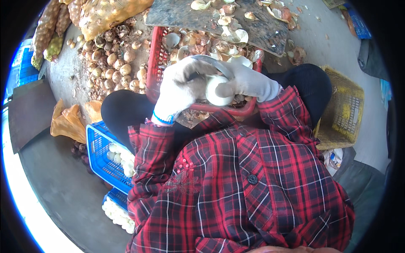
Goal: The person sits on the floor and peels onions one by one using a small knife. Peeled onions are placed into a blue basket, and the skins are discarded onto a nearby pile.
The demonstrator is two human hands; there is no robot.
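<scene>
A peeled white onion [218, 91] is held between my gloved hands, over a red plastic basket [154, 63] of onion skins. My left hand [182, 83], in a white glove with a blue cuff edge, grips the onion from its left side. In my right hand [246, 80], also gloved, is a knife with a curved metal blade [215, 63]. The blade extends above the onion towards my left hand, while my right thumb presses on the onion's face. The knife's handle is hidden in the glove.
Unpeeled onions [117, 71] lie heaped on the floor at left, below full mesh sacks [101, 15]. A dark board [262, 34] with skins covers the basket's far side. Peeled onions fill blue crates [95, 151] by my left leg; a yellow crate [341, 110] stands at right.
</scene>
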